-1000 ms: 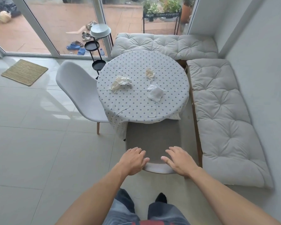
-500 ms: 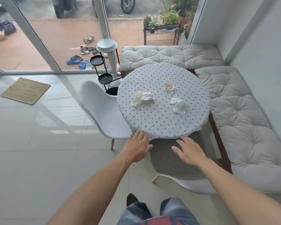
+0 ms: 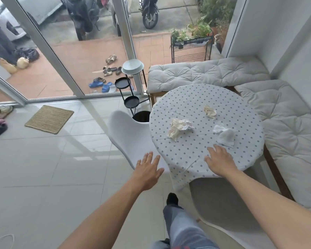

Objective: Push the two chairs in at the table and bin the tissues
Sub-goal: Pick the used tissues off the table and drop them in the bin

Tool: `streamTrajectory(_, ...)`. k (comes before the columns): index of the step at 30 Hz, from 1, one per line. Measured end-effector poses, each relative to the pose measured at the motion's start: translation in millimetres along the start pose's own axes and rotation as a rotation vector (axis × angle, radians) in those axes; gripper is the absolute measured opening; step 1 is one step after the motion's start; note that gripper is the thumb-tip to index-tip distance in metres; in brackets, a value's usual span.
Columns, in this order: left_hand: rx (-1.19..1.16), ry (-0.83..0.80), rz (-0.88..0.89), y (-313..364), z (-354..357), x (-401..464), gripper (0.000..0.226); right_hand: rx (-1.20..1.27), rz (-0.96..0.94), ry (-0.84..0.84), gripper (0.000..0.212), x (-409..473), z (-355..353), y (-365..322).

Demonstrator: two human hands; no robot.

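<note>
A round table [image 3: 190, 155] with a dotted cloth carries three crumpled tissues: a cream one [image 3: 179, 127] at the left, a small yellowish one [image 3: 209, 111] further back, and a white one [image 3: 224, 135] at the right. One white chair [image 3: 221, 209] is tucked under the table's near edge. A second white chair [image 3: 129, 137] stands at the table's left side. My left hand [image 3: 148, 170] hovers open just in front of that chair's seat. My right hand [image 3: 218, 159] is open over the tablecloth, its fingertips close to the white tissue.
A black bin [image 3: 141, 116] sits on the floor behind the left chair, below a black tiered stand [image 3: 127, 90]. Cushioned benches [image 3: 285, 137] wrap the table's back and right. A woven mat [image 3: 49, 119] lies by the glass doors. My legs [image 3: 181, 225] are below.
Both hands have left the near chair's back. The left one swung toward the left chair, the right one rose over the table. I have stepped closer and turned left.
</note>
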State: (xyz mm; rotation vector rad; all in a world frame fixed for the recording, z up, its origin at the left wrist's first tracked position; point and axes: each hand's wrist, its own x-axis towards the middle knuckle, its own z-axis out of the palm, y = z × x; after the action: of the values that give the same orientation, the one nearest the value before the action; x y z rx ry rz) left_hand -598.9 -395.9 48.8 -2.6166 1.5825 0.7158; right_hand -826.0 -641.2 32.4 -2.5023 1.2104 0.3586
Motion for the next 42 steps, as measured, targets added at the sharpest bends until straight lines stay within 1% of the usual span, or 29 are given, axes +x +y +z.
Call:
streamTrajectory(3,-0.002,-0.02,0.005,-13,-12,30,0.066,-0.04,0.001,-0.015,0.054,36,-2,8)
streamTrajectory(8,-0.011,-0.059,0.031,-20,-34,106,0.066,-0.089,0.076,-0.06,0.056,96,-13,33)
streamTrajectory(14,-0.007,-0.15,0.102,7,-55,206,0.066,-0.115,0.115,-0.133,0.06,159,-25,61)
streamTrajectory(19,0.037,-0.202,0.18,35,-64,280,0.066,-0.096,0.194,-0.2,0.066,201,-28,72)
streamTrajectory(21,0.073,-0.233,0.214,45,-62,299,0.067,-0.046,0.202,-0.17,0.062,208,-25,74)
streamTrajectory(24,0.142,-0.271,0.269,57,-56,322,0.067,0.006,0.23,-0.082,0.046,209,-17,77)
streamTrajectory(28,0.199,-0.343,0.351,63,-46,339,0.079,0.049,0.26,-0.092,0.031,205,-15,83)
streamTrajectory(30,0.241,-0.369,0.404,58,-43,342,0.082,0.084,0.263,-0.057,0.028,204,-19,83)
streamTrajectory(32,0.266,-0.362,0.475,48,-41,345,0.074,0.137,0.257,0.008,0.032,209,-26,77)
streamTrajectory(34,0.255,-0.338,0.539,35,-41,349,0.059,0.2,0.235,0.089,0.032,219,-36,66)
streamTrajectory(37,0.291,-0.306,0.589,13,-47,359,0.037,0.306,0.228,0.227,0.031,240,-52,47)
streamTrajectory(40,0.263,-0.268,0.617,-11,-60,370,0.036,0.368,0.253,0.302,0.034,263,-62,30)
streamTrajectory(42,0.197,-0.219,0.632,-29,-74,378,0.034,0.396,0.273,0.304,0.04,281,-65,23)
